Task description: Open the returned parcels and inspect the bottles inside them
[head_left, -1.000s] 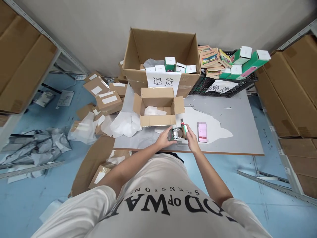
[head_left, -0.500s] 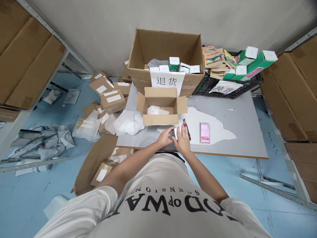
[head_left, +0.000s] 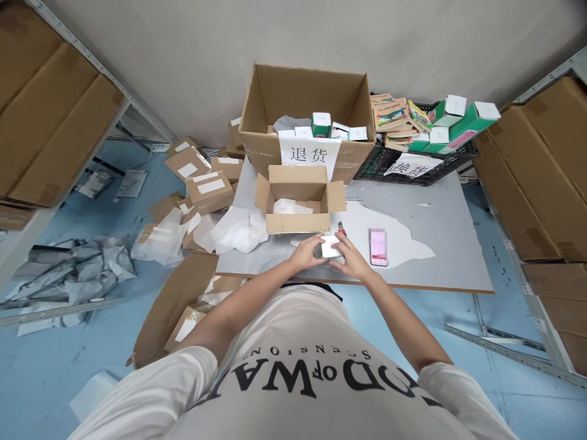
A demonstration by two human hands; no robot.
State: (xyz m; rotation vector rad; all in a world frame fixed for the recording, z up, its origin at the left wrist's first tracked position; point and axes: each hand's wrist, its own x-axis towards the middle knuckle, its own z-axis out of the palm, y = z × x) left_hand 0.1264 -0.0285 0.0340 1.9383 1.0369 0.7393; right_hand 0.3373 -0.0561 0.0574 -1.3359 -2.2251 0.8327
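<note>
Both of my hands hold one small product box [head_left: 330, 246] just above the near edge of the grey table [head_left: 440, 256]. My left hand [head_left: 306, 252] grips its left end and my right hand [head_left: 349, 260] holds its right side; the white top face of the box shows between them. Directly behind stands an open cardboard carton [head_left: 298, 198] with white paper inside. A dark utility knife [head_left: 342, 229] lies just behind my right hand, and a pink phone [head_left: 378, 247] lies flat to the right.
A big open carton [head_left: 307, 116] with a paper sign holds small green and white boxes at the back. A black crate [head_left: 413, 162] with green boxes and booklets stands at the back right. Parcels and crumpled paper [head_left: 202, 195] litter the floor on the left. Shelves with cartons flank both sides.
The box showed its open end with a shiny round item inside; now its white top flap is shut. My right hand went over the end and now rests at the right side.
</note>
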